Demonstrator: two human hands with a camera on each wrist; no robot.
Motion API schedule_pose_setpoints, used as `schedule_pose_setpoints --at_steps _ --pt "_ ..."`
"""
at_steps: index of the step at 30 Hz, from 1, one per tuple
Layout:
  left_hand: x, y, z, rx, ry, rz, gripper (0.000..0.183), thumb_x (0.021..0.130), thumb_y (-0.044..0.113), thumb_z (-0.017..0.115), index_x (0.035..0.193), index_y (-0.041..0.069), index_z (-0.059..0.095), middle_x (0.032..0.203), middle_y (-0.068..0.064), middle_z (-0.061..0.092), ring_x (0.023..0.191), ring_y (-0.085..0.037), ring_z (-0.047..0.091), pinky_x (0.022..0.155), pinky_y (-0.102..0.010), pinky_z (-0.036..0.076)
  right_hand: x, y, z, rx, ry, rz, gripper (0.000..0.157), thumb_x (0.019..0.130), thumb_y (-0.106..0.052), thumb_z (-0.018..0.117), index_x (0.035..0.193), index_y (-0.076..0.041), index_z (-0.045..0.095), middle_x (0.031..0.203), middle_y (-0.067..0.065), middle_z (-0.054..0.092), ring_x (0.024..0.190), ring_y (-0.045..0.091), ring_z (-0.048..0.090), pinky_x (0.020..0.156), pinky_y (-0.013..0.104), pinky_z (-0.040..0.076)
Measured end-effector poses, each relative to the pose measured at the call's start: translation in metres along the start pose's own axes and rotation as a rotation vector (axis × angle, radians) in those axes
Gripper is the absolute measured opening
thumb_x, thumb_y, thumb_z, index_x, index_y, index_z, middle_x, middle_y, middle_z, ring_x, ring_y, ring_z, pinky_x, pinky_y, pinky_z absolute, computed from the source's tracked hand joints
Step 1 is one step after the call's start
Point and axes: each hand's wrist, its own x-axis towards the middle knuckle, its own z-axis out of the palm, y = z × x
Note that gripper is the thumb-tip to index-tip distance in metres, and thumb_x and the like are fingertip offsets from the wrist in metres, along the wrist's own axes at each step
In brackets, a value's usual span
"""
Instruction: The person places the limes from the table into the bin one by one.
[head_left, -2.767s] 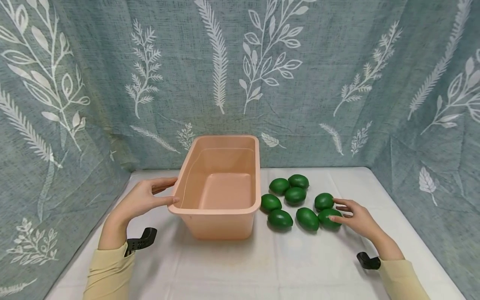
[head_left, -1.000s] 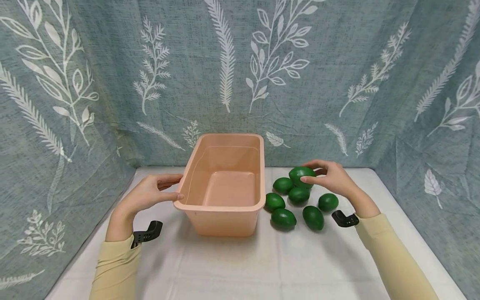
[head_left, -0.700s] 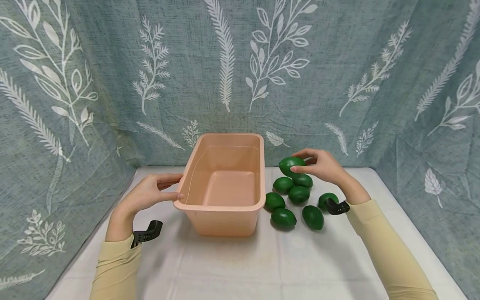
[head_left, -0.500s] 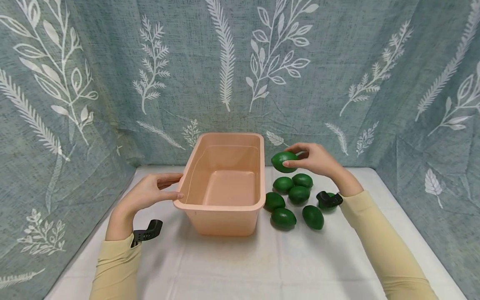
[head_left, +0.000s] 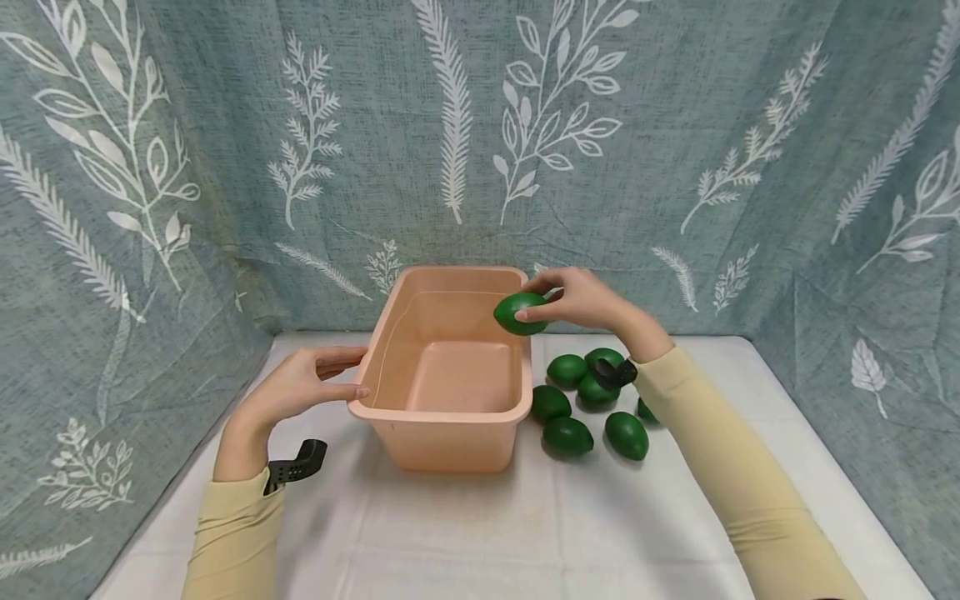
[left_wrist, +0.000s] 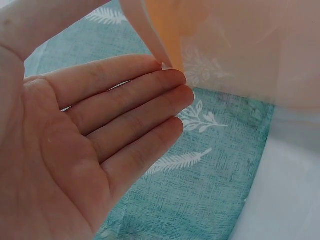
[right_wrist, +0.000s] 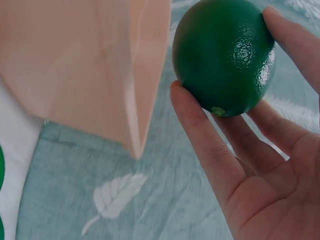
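Note:
Between the thumb and fingers of my right hand (head_left: 581, 298) is a glossy green lime (head_left: 517, 313), held up at the right rim of a peach plastic bin (head_left: 442, 442). In the right wrist view the lime (right_wrist: 225, 55) sits at the fingertips, with the bin's wall (right_wrist: 65, 60) to its left. My left hand (head_left: 292, 387) rests at the bin's left rim, the thumb tip on the rim. The left wrist view shows its fingers (left_wrist: 125, 112) straight and side by side, tips at the rim. No lime shows inside the bin in the head view.
Several more limes (head_left: 567, 437) lie on the white tablecloth (head_left: 465, 533) right of the bin, some partly covered by the right wrist's camera (head_left: 615, 373) and sleeve (head_left: 735, 467). A blue-green leaf-print curtain (head_left: 360, 125) stands behind and at both sides.
My right hand has picked up a lime from the right of the group, then lifted it and carried it left to the bin's rim. The left hand has stayed at the bin.

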Motion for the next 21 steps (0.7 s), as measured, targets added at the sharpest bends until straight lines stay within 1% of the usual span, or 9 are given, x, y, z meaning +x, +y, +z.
schedule_pose_setpoints --at_steps 3,7,13,17,21 --pt "0.000 -0.001 0.000 0.005 0.001 -0.006 0.069 0.082 0.038 0.074 0.138 0.007 0.050 0.140 -0.014 0.050 0.132 -0.037 0.043 0.104 -0.050 0.044 0.009 -0.008 0.004 -0.004 -0.034 0.003 0.055 0.081 -0.047 0.071 0.126 -0.017 0.060 0.124 0.004 0.060 0.103 0.021 0.064 0.083 0.034 0.057" --pt "0.000 -0.003 0.000 0.006 0.001 -0.012 0.070 0.081 0.040 0.074 0.139 0.008 0.049 0.141 -0.014 0.050 0.132 -0.037 0.043 0.104 -0.050 0.044 0.020 -0.018 0.010 0.005 -0.072 0.007 0.057 0.082 -0.044 0.072 0.128 -0.014 0.059 0.124 0.006 0.061 0.097 0.018 0.065 0.077 0.031 0.058" --pt "0.000 -0.002 0.000 -0.008 0.000 -0.007 0.069 0.081 0.038 0.075 0.138 0.008 0.050 0.140 -0.013 0.051 0.132 -0.036 0.043 0.104 -0.050 0.043 0.037 -0.026 0.021 -0.020 -0.108 0.007 0.056 0.082 -0.043 0.071 0.128 -0.014 0.060 0.118 0.005 0.064 0.092 0.016 0.066 0.078 0.034 0.059" --pt "-0.001 -0.002 0.000 -0.014 -0.001 0.009 0.067 0.082 0.037 0.074 0.137 0.007 0.051 0.139 -0.014 0.051 0.132 -0.037 0.043 0.105 -0.050 0.043 0.043 -0.030 0.029 -0.021 -0.118 -0.015 0.054 0.084 -0.040 0.070 0.129 -0.012 0.059 0.119 0.006 0.063 0.096 0.018 0.065 0.079 0.033 0.058" --pt "-0.001 -0.002 0.000 -0.017 0.000 0.015 0.066 0.082 0.036 0.075 0.137 0.007 0.051 0.139 -0.014 0.051 0.132 -0.036 0.044 0.105 -0.050 0.043 0.046 -0.031 0.033 -0.004 -0.091 -0.039 0.048 0.087 -0.037 0.068 0.127 -0.012 0.061 0.122 0.008 0.063 0.104 0.021 0.064 0.083 0.031 0.057"
